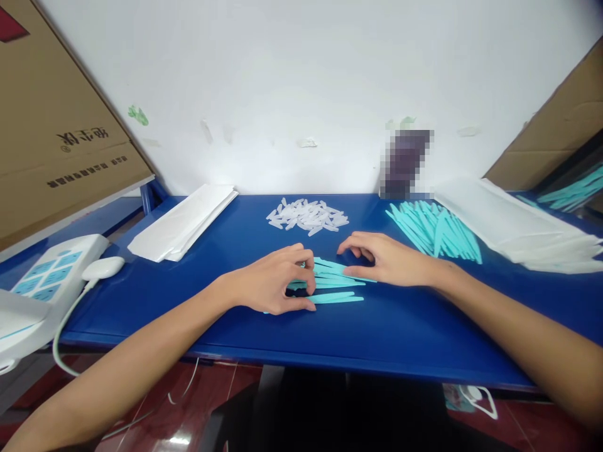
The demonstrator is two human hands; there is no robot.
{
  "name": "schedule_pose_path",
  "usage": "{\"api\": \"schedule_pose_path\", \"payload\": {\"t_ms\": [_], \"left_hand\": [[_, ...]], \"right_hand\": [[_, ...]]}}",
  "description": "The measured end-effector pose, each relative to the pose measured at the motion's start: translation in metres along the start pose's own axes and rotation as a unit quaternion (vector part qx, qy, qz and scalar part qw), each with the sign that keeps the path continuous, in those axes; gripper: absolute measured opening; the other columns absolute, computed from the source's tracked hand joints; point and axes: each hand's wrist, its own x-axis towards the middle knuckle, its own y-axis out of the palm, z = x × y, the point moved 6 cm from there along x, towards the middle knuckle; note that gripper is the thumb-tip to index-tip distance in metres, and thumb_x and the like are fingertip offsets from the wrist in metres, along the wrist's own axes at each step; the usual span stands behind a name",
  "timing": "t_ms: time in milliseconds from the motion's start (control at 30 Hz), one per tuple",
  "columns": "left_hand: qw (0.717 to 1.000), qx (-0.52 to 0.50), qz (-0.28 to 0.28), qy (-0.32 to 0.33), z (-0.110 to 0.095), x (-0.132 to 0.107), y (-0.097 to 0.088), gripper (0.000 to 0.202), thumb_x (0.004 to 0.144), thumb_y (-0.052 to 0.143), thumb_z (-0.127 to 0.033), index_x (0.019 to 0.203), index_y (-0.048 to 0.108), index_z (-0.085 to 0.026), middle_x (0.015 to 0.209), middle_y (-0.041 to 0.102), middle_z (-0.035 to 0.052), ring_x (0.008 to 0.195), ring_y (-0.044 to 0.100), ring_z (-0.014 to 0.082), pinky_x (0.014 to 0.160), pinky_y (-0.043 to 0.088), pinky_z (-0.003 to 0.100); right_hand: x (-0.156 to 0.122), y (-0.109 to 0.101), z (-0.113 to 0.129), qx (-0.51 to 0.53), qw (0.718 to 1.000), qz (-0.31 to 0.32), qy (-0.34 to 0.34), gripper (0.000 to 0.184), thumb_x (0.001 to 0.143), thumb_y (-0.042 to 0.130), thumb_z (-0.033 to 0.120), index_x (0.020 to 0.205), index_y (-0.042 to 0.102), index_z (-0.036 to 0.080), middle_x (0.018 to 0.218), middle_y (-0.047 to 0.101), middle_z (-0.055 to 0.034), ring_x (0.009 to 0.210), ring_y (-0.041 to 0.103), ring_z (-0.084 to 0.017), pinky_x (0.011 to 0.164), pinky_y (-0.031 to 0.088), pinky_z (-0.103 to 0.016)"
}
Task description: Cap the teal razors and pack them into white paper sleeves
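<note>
Slim turquoise plastic sticks (332, 281) lie in a loose bundle on the blue table, with a couple (342, 297) slightly apart at the near side. My left hand (277, 279) curves over their left ends, palm down. Its thumb and index finger are spread, with sticks showing between them; its other fingertips are partly hidden. From the right, my right hand (396, 256) reaches over the bundle's other end. Its thumb is at the stick tips and its bent fingers are held apart from it. Behind both hands is a heap of small translucent white tapered pieces (308, 215).
A larger pile of turquoise sticks (436, 229) lies at right, beside white plastic bags (522, 226). Folded white sheets (183, 221) are at left. A power strip (59, 270) with a plugged-in charger (103, 269) stands at the far left. A wall (282, 81) bounds the blue table (396, 326).
</note>
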Motion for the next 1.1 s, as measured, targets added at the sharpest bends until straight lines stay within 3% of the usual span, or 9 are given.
{"api": "schedule_pose_path", "payload": {"t_ms": [133, 367, 600, 767, 900, 1100], "left_hand": [[0.999, 0.033, -0.043, 0.003, -0.002, 0.003, 0.004, 0.045, 0.082, 0.072, -0.062, 0.102, 0.070, -0.021, 0.110, 0.054, 0.0082, 0.092, 0.048, 0.0221, 0.085, 0.043, 0.037], [0.997, 0.006, -0.066, -0.048, 0.014, 0.002, -0.001, 0.050, 0.085, 0.064, -0.067, 0.098, 0.059, -0.019, 0.109, 0.051, 0.0100, 0.098, 0.046, 0.0250, 0.083, 0.046, 0.039], [0.997, -0.006, -0.021, -0.077, 0.026, 0.000, 0.007, 0.083, 0.080, 0.067, -0.072, 0.144, 0.042, -0.026, 0.146, 0.037, 0.0170, 0.133, 0.036, 0.0383, 0.107, 0.039, 0.059], [0.996, -0.008, -0.039, -0.083, 0.036, -0.003, 0.001, 0.058, 0.098, 0.050, -0.059, 0.146, 0.041, -0.029, 0.149, 0.039, 0.0162, 0.135, 0.039, 0.0353, 0.109, 0.038, 0.059], [0.995, 0.008, -0.029, -0.098, 0.045, -0.004, 0.001, 0.061, 0.097, 0.050, -0.061, 0.148, 0.041, -0.029, 0.153, 0.036, 0.0168, 0.137, 0.037, 0.0382, 0.109, 0.036, 0.061], [0.992, -0.002, -0.016, -0.127, 0.053, -0.005, 0.003, 0.053, 0.103, 0.036, -0.058, 0.148, 0.042, -0.031, 0.154, 0.037, 0.0132, 0.140, 0.037, 0.0352, 0.113, 0.032, 0.058]], "right_hand": [[-0.001, 0.004, 0.009, -0.020, 0.999, -0.020, -0.018, 0.049, 0.094, 0.051, 0.062, 0.123, 0.062, 0.023, 0.094, 0.059, -0.0050, 0.081, 0.055, -0.020, 0.071, 0.040, -0.033], [-0.003, 0.010, 0.017, -0.031, 0.999, -0.016, -0.023, 0.058, 0.094, 0.051, 0.063, 0.138, 0.054, 0.025, 0.105, 0.058, -0.0087, 0.097, 0.055, -0.026, 0.078, 0.042, -0.037], [0.001, 0.014, 0.024, -0.026, 0.999, -0.026, -0.025, 0.056, 0.097, 0.046, 0.062, 0.136, 0.055, 0.024, 0.110, 0.056, -0.0106, 0.102, 0.052, -0.028, 0.087, 0.043, -0.043], [0.000, 0.013, 0.024, -0.020, 0.999, -0.015, -0.025, 0.061, 0.093, 0.050, 0.066, 0.140, 0.052, 0.026, 0.114, 0.056, -0.0107, 0.105, 0.052, -0.029, 0.089, 0.043, -0.045], [-0.002, 0.013, 0.023, -0.020, 0.999, -0.002, -0.035, 0.065, 0.092, 0.049, 0.069, 0.143, 0.050, 0.027, 0.117, 0.055, -0.0111, 0.105, 0.051, -0.029, 0.090, 0.043, -0.046], [0.000, 0.015, 0.018, -0.008, 0.999, -0.032, -0.036, 0.052, 0.103, 0.033, 0.058, 0.140, 0.053, 0.027, 0.113, 0.056, -0.0109, 0.106, 0.052, -0.028, 0.091, 0.045, -0.045]]}}
